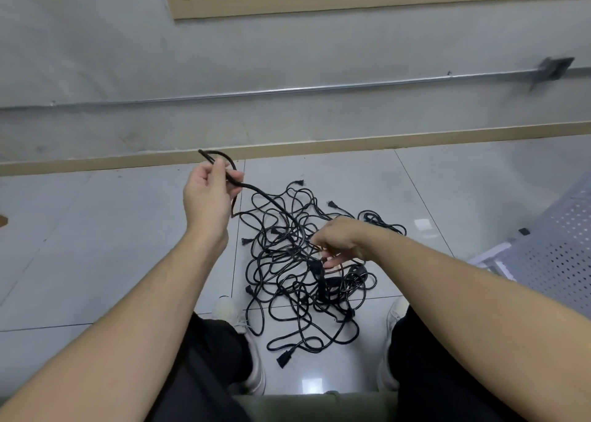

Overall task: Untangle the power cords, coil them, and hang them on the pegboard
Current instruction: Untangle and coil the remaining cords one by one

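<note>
Power cords (300, 262) are barely begun: the left hand (208, 194) pinches one lifted loop, the right hand (339, 242) grips a strand in the tangle lying mid-floor (96, 230) between the feet, none coiled, no pegboard in view.

Person, seen from above. Left hand (209, 194) and right hand (340, 241): bare, no rings, watch or gloves. Both forearms bare up to the frame edge; no sleeve in view. Below and between the hands: dark trousers (211, 351) covering both legs, fabric plain, no visible pattern. Beneath the left hand: pale off-white shoe (256, 370) with laces. Below the right hand: a matching pale shoe (388, 373), partly hidden by the trouser leg.
</note>
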Motion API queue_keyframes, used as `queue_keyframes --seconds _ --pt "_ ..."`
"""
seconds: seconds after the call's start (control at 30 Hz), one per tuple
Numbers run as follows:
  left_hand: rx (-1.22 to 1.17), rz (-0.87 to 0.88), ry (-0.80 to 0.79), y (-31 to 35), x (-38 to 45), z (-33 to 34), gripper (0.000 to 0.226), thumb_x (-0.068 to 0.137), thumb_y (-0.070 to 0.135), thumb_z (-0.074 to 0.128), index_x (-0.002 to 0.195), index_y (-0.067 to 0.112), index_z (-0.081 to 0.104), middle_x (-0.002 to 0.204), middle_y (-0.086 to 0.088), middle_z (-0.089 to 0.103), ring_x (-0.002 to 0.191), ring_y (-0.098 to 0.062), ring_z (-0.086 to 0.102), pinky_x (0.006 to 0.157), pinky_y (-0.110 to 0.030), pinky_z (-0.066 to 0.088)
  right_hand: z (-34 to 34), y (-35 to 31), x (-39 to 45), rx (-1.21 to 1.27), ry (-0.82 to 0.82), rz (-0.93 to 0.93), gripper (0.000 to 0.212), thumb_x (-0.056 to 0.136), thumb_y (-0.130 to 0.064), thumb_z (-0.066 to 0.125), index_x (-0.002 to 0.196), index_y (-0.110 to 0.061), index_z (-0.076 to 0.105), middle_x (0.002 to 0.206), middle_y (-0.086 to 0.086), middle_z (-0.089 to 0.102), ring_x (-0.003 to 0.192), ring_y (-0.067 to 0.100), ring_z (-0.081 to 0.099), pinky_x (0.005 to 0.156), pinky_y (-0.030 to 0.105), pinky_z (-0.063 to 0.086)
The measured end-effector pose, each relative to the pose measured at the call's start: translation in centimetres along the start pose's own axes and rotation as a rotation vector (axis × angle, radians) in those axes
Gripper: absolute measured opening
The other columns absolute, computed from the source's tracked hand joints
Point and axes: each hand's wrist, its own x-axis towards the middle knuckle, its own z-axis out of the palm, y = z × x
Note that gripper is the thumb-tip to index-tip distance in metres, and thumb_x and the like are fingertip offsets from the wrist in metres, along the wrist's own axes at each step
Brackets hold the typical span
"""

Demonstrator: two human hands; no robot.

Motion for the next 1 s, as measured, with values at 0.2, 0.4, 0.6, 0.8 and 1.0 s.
queue_keyframes --seconds 0.2,0.4,0.6,0.8,1.0 --pt "-0.071 -0.030 -0.016 0.7 0.2 -1.2 0.019 0.109 0.026 0.049 0.092 0.018 0.057 0.078 0.003 0.070 0.079 -0.014 0.067 0.079 -0.027 0.059 1.1 -0.5 -0.1 -0.031 0.076 -0.082 0.044 0.094 -0.028 0.060 0.135 -0.024 0.044 0.130 0.007 0.055 0.114 0.023 0.062 0.090 0.047 0.061" --pt "-0.154 -0.061 -0.003 0.7 0.1 -1.6 0.024 0.110 0.026 0.047 0.089 0.016 0.055 0.080 0.001 0.070 0.079 -0.014 0.069 0.078 -0.025 0.060 3.5 -1.9 0.0 -0.328 0.064 -0.230 0.043 0.109 -0.042 0.036 0.116 -0.014 0.067 0.112 0.001 0.064 0.103 0.018 0.053 0.087 0.026 0.035" --pt "-0.376 -0.242 0.267 0.8 4.0 -5.2 0.014 0.106 0.016 0.046 0.114 0.009 0.055 0.095 -0.004 0.071 0.078 -0.015 0.068 0.067 -0.026 0.061 5.0 -4.2 0.1 -0.277 0.174 -0.512 0.033 0.110 -0.041 0.034 0.085 -0.020 0.043 0.072 0.000 0.073 0.055 0.001 0.059 0.058 0.018 0.037" --pt "0.126 -0.266 0.288 -0.4 5.1 -6.2 0.070 0.099 0.019 0.046 0.163 0.026 0.019 0.169 0.000 0.018 0.148 -0.019 0.034 0.119 -0.040 0.029 5.9 -7.5 0.2 -0.267 0.183 -0.667 0.037 0.109 -0.041 0.038 0.080 -0.018 0.042 0.066 0.000 0.053 0.065 0.019 0.053 0.074 0.037 0.044" --pt "0.656 0.017 -0.220 0.0 2.8 -4.2 0.037 0.106 0.042 0.042 0.122 0.024 0.069 0.116 0.007 0.073 0.122 -0.016 0.060 0.097 -0.031 0.042 5.7 -10.7 -0.4 -0.264 0.154 -0.791 0.034 0.109 -0.035 0.042 0.080 -0.019 0.045 0.064 -0.005 0.049 0.048 0.000 0.043 0.058 0.021 0.036"
